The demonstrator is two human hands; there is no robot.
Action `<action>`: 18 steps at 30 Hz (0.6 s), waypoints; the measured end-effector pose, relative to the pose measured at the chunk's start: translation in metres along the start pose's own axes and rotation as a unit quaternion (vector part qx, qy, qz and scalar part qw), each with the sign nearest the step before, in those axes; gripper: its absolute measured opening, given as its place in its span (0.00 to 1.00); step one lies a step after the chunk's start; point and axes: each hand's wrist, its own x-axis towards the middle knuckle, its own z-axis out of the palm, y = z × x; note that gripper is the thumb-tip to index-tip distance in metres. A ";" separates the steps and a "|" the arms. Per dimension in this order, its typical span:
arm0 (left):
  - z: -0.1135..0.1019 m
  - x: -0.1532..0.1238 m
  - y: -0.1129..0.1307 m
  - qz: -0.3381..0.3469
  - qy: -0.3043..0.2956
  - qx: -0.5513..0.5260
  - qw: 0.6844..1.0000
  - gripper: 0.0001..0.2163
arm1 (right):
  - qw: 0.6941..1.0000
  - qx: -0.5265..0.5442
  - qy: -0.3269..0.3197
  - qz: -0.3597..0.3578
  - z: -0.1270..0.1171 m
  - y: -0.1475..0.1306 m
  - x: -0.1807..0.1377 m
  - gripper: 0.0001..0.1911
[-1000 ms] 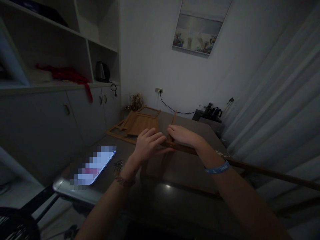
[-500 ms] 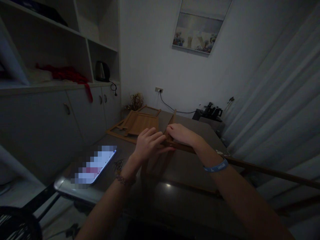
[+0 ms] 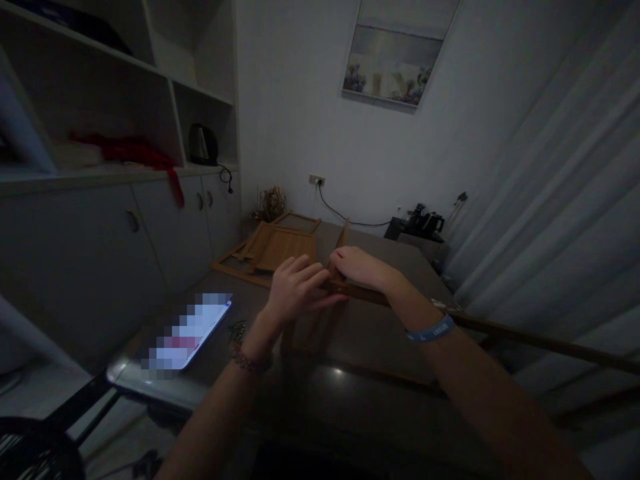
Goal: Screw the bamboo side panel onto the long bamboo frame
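Note:
A long wooden frame (image 3: 505,333) runs from the table's middle out past the right edge of view, with a shorter wooden piece (image 3: 345,231) standing up near its left end. My left hand (image 3: 296,288) is closed around that left end, thumb stretched beneath the bar. My right hand (image 3: 363,268) grips the frame just to the right, fingers curled down where the two pieces meet. The right fingertips and any small part under them are hidden. Small metal parts (image 3: 237,329), perhaps screws, lie left of my left wrist.
Slatted wooden panels (image 3: 285,245) lie flat at the table's far left. A lit phone (image 3: 197,337), blurred out, rests near the left edge of the table (image 3: 390,353). A kettle (image 3: 203,143) sits on the shelf, and a black appliance (image 3: 420,223) stands at the back right.
Both hands keep their hold on the wooden frame with almost no movement. The view has shifted very slightly.

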 end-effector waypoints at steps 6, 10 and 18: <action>-0.001 0.001 -0.001 -0.003 -0.008 -0.018 1.000 0.17 | 1.000 -0.005 0.004 -0.006 0.001 0.001 -0.001 0.18; -0.001 0.001 0.000 -0.006 0.004 -0.014 1.000 0.17 | 1.000 -0.001 0.003 -0.008 0.000 0.000 -0.001 0.18; 0.000 -0.001 0.001 -0.014 0.006 -0.019 1.000 0.16 | 1.000 0.018 -0.004 -0.010 0.000 0.004 0.002 0.17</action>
